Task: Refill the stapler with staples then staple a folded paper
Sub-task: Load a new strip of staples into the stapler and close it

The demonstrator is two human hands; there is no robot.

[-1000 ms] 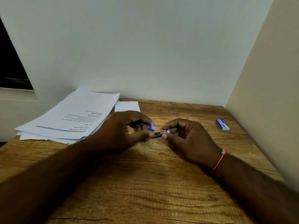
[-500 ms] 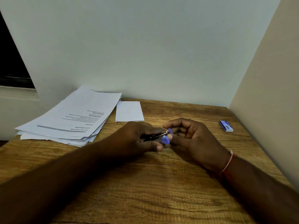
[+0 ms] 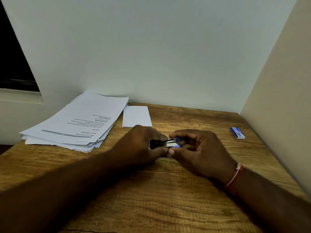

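A small stapler (image 3: 169,143), metal with purple-blue plastic parts, is held between both hands just above the wooden table (image 3: 168,199). My left hand (image 3: 143,145) grips its rear part, fingers curled round it. My right hand (image 3: 200,150) pinches its front end between thumb and forefinger. Most of the stapler is hidden by the fingers. A folded white paper (image 3: 136,116) lies flat behind the hands. A small blue staple box (image 3: 237,133) lies at the right near the wall.
A loose stack of printed sheets (image 3: 75,123) covers the table's back left corner. Walls close the table at the back and right. A dark window opening (image 3: 13,56) is at the far left.
The stapler's metal part now shows more plainly between the hands, lying nearly level. My left hand has shifted its hold along the body, and both hands stay close together.
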